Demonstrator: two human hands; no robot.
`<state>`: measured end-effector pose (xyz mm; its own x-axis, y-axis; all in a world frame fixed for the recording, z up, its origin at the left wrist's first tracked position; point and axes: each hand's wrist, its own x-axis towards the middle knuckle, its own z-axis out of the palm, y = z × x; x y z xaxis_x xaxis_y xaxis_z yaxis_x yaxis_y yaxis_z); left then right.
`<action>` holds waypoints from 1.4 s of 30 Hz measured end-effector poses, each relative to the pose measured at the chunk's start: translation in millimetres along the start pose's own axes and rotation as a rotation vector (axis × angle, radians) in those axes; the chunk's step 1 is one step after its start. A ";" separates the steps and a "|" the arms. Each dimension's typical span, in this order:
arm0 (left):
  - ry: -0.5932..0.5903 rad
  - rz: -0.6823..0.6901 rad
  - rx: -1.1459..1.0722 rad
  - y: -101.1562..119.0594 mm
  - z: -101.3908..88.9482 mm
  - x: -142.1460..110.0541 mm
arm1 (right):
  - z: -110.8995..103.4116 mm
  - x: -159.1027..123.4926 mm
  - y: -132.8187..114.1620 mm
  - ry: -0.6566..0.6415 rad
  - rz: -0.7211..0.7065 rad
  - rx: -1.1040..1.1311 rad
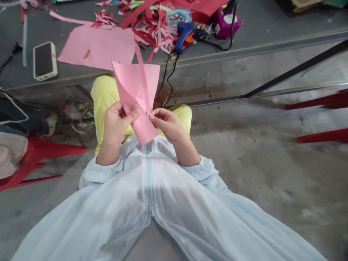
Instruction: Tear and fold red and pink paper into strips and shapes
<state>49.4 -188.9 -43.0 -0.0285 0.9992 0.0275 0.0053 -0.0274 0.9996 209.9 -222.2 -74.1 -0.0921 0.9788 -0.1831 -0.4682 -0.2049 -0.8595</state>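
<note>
Presently a pink paper sheet (133, 90), smooth and thin, is curling inward over the yellow-clad lap (104, 96), narrowing downward between both hands. A slim pink strip (143, 78) is lying along its face. Left hand (115, 123): fingers clamping the sheet's left side, thumb in front. Right hand (170, 125): fingers pinching together at the strip's lower end. Beyond, the grey table (258, 29) is bearing a flat pink piece (98, 45), tangled paper scraps (160, 38) and a blue glue gun (183, 35).
</note>
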 end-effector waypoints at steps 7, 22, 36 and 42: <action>-0.009 0.020 0.062 -0.3 -1.7 0.3 | 2.4 -1.7 2.7 0.004 -0.009 -0.010; -0.038 0.058 -0.021 -7.9 -0.8 2.6 | -4.2 0.3 -2.6 -0.060 0.068 -0.110; -0.148 -0.106 0.195 -9.8 1.3 -10.7 | -1.5 2.8 -4.0 0.067 -0.053 -0.152; -0.140 -0.108 0.153 -9.6 2.6 -12.7 | -0.3 2.0 -3.6 0.072 -0.094 -0.141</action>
<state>52.2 -201.3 -53.0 0.1019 0.9906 -0.0912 0.1611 0.0740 0.9842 211.6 -219.5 -71.6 0.0119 0.9916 -0.1284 -0.3438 -0.1166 -0.9318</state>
